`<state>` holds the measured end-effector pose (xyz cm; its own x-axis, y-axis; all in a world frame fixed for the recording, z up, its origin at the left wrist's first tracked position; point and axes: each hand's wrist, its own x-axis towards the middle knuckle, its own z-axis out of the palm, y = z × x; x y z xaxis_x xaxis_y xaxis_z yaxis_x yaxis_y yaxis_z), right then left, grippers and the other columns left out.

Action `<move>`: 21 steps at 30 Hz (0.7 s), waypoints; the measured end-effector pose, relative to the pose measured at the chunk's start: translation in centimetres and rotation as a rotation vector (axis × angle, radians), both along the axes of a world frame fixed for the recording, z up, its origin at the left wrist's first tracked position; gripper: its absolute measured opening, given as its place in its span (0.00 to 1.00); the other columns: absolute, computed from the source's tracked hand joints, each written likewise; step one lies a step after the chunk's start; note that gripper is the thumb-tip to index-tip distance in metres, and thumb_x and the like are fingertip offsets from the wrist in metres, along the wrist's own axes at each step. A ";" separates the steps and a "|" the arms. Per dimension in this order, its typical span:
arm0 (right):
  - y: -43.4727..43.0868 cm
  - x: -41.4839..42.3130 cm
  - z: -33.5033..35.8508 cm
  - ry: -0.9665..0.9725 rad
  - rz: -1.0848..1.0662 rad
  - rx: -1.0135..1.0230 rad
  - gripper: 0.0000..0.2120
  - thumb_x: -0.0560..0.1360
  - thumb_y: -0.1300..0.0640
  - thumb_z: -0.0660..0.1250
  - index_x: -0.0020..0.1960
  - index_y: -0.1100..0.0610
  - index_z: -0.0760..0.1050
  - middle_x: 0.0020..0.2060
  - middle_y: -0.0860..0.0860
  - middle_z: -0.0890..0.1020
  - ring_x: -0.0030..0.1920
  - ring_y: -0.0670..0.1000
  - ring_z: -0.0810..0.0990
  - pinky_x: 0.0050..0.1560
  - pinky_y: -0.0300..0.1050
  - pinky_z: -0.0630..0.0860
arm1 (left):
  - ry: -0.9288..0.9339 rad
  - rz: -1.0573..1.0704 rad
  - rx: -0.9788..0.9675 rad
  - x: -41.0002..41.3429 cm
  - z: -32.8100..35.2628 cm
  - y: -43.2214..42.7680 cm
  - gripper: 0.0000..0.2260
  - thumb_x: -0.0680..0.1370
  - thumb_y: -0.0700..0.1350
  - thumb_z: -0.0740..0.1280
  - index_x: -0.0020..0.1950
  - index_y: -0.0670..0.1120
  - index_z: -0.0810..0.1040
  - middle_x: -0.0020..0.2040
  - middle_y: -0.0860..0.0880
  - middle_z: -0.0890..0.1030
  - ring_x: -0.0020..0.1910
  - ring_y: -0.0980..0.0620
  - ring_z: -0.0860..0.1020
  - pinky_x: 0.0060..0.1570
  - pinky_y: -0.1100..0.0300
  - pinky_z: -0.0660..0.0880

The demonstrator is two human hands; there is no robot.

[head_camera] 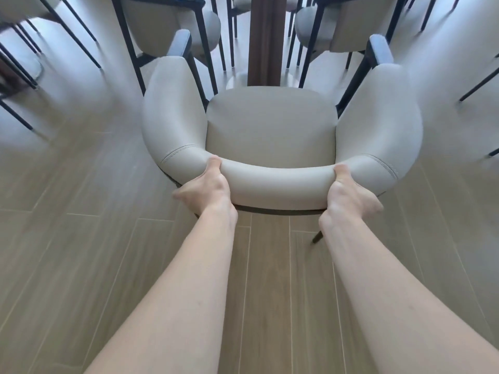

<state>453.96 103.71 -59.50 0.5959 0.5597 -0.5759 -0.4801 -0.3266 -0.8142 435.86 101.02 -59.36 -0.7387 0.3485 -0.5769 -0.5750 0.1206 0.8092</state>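
The left hand [208,188] gripped the padded backrest [278,182] of a beige chair [378,125], thumb pressed into the top of the cushion and the other fingers curled round the outer face. The right hand [351,194] clamped the same curved rest in the same way. The two hands sat well apart, one at each end of the middle section between the stitched seams. Both bare forearms reached forward from the bottom of the view.

The chair stood directly in front of the person, back toward them. Its seat [271,122] faced a brown column [266,39], and its wrap-around sides ended in dark armrest caps [181,41]. One thin dark rear leg [318,237] showed under the backrest, just beside the right wrist.

Under it lay a floor [81,211] of pale wood-look planks with light joints, some set at an angle. Beyond the chair, two more beige chairs [172,25] with black frames stood on either side of the column, their backs toward the viewer. More thin black legs [81,36] crossed the upper left corner, blurred, and further legs stood at the right edge.
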 end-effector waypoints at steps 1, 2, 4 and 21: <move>1.3 -0.1 0.2 0.000 -0.004 -0.005 0.35 0.65 0.50 0.83 0.59 0.55 0.62 0.47 0.45 0.76 0.41 0.42 0.76 0.33 0.38 0.69 | 0.007 0.004 -0.001 -0.2 0.1 1.3 0.29 0.69 0.50 0.81 0.60 0.42 0.69 0.48 0.51 0.79 0.40 0.53 0.78 0.38 0.56 0.74; 2.5 -0.2 0.4 0.000 -0.005 -0.013 0.35 0.66 0.50 0.83 0.58 0.54 0.60 0.46 0.44 0.74 0.40 0.42 0.75 0.33 0.38 0.67 | 0.010 0.008 -0.003 -0.3 0.2 2.5 0.29 0.69 0.50 0.81 0.58 0.44 0.66 0.48 0.51 0.77 0.41 0.54 0.77 0.37 0.58 0.72; 4.5 -0.5 0.5 -0.006 -0.005 -0.031 0.36 0.66 0.50 0.83 0.58 0.55 0.60 0.44 0.44 0.73 0.39 0.42 0.74 0.33 0.39 0.66 | 0.011 0.011 -0.009 -0.6 0.4 4.4 0.29 0.71 0.50 0.81 0.57 0.46 0.63 0.46 0.52 0.75 0.40 0.56 0.75 0.34 0.61 0.68; 13.9 -1.9 1.7 -0.084 0.000 -0.245 0.38 0.65 0.44 0.82 0.58 0.55 0.58 0.41 0.44 0.68 0.38 0.50 0.72 0.49 0.49 0.68 | 0.064 0.032 -0.244 -1.7 1.8 13.8 0.31 0.69 0.53 0.79 0.59 0.45 0.63 0.44 0.52 0.72 0.38 0.53 0.73 0.36 0.56 0.67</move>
